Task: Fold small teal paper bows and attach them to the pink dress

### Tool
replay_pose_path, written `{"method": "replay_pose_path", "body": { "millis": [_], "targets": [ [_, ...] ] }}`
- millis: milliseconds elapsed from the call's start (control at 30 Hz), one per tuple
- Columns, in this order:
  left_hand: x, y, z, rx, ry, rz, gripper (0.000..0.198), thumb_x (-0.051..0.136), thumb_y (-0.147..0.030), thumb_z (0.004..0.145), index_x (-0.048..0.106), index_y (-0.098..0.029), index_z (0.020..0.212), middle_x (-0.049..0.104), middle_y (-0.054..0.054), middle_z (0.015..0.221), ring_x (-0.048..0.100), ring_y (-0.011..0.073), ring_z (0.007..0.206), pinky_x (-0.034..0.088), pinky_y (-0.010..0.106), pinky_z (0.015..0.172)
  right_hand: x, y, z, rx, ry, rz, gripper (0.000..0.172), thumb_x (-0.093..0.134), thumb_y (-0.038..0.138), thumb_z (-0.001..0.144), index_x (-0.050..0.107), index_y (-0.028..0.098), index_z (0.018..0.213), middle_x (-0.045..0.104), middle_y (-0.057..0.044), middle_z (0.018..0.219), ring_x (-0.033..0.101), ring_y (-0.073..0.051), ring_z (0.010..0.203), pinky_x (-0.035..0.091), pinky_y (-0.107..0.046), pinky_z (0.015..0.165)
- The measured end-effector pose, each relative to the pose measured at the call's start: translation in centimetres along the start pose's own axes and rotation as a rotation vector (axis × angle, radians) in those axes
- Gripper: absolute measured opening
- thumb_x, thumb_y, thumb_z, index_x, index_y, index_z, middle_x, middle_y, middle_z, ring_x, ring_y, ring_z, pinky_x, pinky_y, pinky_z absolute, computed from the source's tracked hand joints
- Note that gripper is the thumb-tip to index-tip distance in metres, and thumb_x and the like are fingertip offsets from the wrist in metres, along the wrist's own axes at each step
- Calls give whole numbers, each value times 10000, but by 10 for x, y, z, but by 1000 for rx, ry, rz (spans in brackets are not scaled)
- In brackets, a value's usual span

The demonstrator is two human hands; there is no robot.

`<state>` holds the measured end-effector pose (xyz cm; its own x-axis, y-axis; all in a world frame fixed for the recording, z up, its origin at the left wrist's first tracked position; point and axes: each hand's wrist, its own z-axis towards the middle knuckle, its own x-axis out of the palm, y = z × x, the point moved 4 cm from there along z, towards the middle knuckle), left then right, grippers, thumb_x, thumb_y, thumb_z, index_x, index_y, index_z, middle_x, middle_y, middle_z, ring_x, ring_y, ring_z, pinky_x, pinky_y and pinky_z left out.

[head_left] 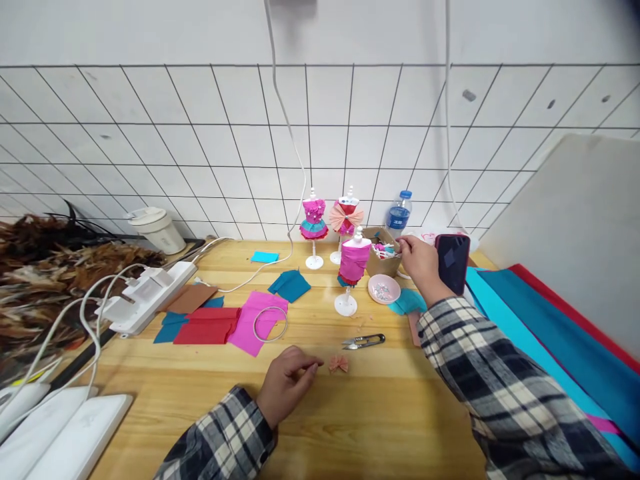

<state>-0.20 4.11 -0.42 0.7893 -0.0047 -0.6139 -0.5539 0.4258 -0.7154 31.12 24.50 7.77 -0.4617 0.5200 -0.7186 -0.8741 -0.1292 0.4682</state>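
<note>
My left hand rests low over the table with its fingers curled and thumb and forefinger close together; what lies between them, if anything, is too small to make out. Just right of its fingertips is a small peach fabric bow. Thread snips lie beyond the bow. My right hand is at the right rim of a small cardboard box full of scraps. Its fingers are pinched, their contents hidden. Before the box stands a pink dish of small shiny beads.
Three mini dress forms, the nearest in a magenta top, stand mid-table. Magenta cloth, red cloth and a metal ring lie left. A power strip, water bottle, phone and fabric sheets flank the area.
</note>
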Motion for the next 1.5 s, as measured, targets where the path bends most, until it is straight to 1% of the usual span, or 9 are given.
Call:
{"method": "replay_pose_path", "body": {
  "millis": [100,200,267,367,467,767,1133,1333,1500],
  "targets": [
    [-2,0,0,10,-19,3,207,524,-214,873,728,-186,863,636,34,636,578,144,636,439,254,597,-17,19,-15,-113,-93,60,415,386,143,840,655,179,1153,681,-92,1137,599,-240,1036,434,-389,898],
    [-4,-2,-2,54,-45,13,204,525,-212,876,727,-185,880,616,30,618,557,145,628,428,259,591,-37,49,-75,-167,-255,242,304,445,200,866,668,208,1073,697,-89,1019,605,-245,936,447,-404,862],
    [-4,-6,-3,96,-45,8,193,533,-206,871,724,-184,888,619,34,631,553,148,640,430,265,599,-38,73,-129,-166,-151,408,213,497,230,868,678,249,978,694,-79,881,610,-242,841,470,-390,774],
    [-4,-12,-4,141,-22,-15,181,536,-188,863,712,-195,905,632,35,651,556,151,658,438,276,613,-23,110,-200,-218,225,613,184,545,213,862,681,291,959,699,-55,850,620,-230,814,474,-390,758],
    [-3,-17,-3,162,5,-31,184,528,-180,858,702,-205,914,648,33,668,560,149,659,439,284,615,-9,123,-229,-166,345,716,140,589,220,855,689,280,931,700,-39,817,612,-212,798,470,-372,752],
    [-1,-23,-2,233,45,10,157,527,-177,849,681,-199,864,663,36,650,554,159,666,448,321,668,9,120,-230,-51,519,739,65,664,273,820,718,264,856,686,-25,773,597,-196,797,462,-336,738],
    [3,-22,-1,178,78,-6,152,542,-215,870,692,-195,862,675,37,678,541,162,675,429,325,662,0,126,-235,-284,454,602,77,529,213,891,603,213,870,611,-45,821,536,-198,822,423,-349,766],
    [3,-8,0,16,109,59,297,564,-287,881,629,-213,1161,644,26,739,561,171,752,430,322,725,1,109,-223,-77,496,697,138,547,263,891,652,216,814,638,-46,813,554,-184,780,438,-317,706],
    [16,-2,18,-101,216,209,237,547,-301,892,664,-212,1078,659,62,877,573,204,854,412,348,774,8,83,-209,117,589,710,131,629,308,822,706,225,758,690,-39,796,573,-181,739,431,-299,649]
  ]
}}
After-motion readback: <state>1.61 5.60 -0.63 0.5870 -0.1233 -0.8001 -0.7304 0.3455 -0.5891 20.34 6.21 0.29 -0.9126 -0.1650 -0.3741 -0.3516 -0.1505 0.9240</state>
